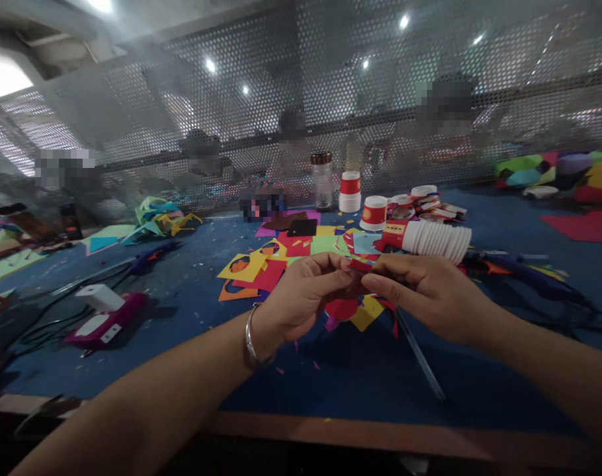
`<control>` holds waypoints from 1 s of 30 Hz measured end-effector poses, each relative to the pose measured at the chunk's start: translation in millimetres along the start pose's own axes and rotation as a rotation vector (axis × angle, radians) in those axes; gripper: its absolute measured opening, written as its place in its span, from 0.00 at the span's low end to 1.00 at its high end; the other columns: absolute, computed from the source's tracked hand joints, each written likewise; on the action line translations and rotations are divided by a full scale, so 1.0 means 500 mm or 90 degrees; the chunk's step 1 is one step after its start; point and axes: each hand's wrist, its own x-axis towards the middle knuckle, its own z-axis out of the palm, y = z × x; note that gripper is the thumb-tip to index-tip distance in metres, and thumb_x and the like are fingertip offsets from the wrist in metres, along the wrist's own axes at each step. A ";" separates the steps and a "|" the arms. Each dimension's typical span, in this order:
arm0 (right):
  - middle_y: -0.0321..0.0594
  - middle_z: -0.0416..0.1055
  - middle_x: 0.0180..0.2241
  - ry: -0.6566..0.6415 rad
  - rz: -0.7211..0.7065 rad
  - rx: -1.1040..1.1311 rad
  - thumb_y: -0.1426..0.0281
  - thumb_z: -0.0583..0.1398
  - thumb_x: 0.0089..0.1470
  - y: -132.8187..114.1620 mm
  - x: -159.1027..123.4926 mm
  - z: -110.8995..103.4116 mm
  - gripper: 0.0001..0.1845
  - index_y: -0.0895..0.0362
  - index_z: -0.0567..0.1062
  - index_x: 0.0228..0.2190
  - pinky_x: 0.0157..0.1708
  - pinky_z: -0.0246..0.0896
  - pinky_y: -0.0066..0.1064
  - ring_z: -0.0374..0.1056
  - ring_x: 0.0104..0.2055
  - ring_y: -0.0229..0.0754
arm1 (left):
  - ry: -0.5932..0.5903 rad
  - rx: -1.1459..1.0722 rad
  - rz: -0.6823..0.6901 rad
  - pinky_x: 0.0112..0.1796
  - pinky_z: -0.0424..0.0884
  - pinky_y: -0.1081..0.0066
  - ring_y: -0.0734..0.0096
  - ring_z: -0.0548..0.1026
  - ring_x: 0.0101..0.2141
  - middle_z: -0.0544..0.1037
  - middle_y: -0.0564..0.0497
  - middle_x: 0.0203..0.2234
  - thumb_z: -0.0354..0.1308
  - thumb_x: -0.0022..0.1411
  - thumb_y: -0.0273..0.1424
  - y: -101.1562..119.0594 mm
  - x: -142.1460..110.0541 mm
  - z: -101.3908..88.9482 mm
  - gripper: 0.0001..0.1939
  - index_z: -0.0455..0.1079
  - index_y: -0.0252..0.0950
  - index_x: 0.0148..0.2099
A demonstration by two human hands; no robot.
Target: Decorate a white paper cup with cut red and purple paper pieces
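My left hand, with a silver bangle at its wrist, pinches one side of a small red paper piece. The other side of that piece is between the thumb and fingers of my right hand. Both hands meet above the middle of the blue table, and the fingers cover part of the paper. Just beneath them lie a red paper shape and a yellow scrap. Behind the hands spread several coloured paper sheets, among them a yellow sheet with cut-out holes.
A row of nested paper cups lies behind my right hand. Farther back stand upright cups and a glass bottle. Glue guns with cords lie right and left. A purple power strip sits at left, before a perforated metal screen.
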 end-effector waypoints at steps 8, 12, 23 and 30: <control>0.36 0.67 0.23 0.000 -0.002 -0.006 0.49 0.53 0.65 0.001 0.000 0.001 0.26 0.54 0.69 0.24 0.26 0.53 0.30 0.62 0.26 0.39 | 0.002 0.004 -0.017 0.37 0.73 0.74 0.76 0.78 0.29 0.81 0.52 0.28 0.76 0.49 0.28 0.001 0.001 -0.001 0.13 0.75 0.32 0.32; 0.35 0.66 0.23 -0.004 0.001 0.004 0.49 0.54 0.65 0.003 0.002 0.002 0.26 0.54 0.69 0.24 0.26 0.53 0.31 0.61 0.26 0.38 | 0.012 -0.008 -0.032 0.36 0.73 0.75 0.77 0.78 0.28 0.80 0.53 0.26 0.77 0.48 0.29 0.003 0.002 0.002 0.12 0.76 0.33 0.31; 0.32 0.58 0.21 0.026 0.043 0.043 0.39 0.53 0.60 0.015 0.010 0.008 0.32 0.53 0.66 0.22 0.24 0.48 0.32 0.54 0.24 0.37 | 0.054 0.020 0.025 0.34 0.69 0.74 0.78 0.74 0.26 0.77 0.53 0.24 0.71 0.50 0.25 0.010 0.006 -0.002 0.09 0.72 0.33 0.28; 0.34 0.58 0.19 0.024 0.136 -0.106 0.34 0.49 0.58 0.058 0.028 -0.034 0.36 0.52 0.67 0.21 0.24 0.48 0.35 0.56 0.22 0.40 | 0.125 0.044 0.044 0.34 0.71 0.73 0.72 0.80 0.30 0.80 0.50 0.28 0.66 0.51 0.22 0.022 0.013 -0.019 0.10 0.66 0.34 0.27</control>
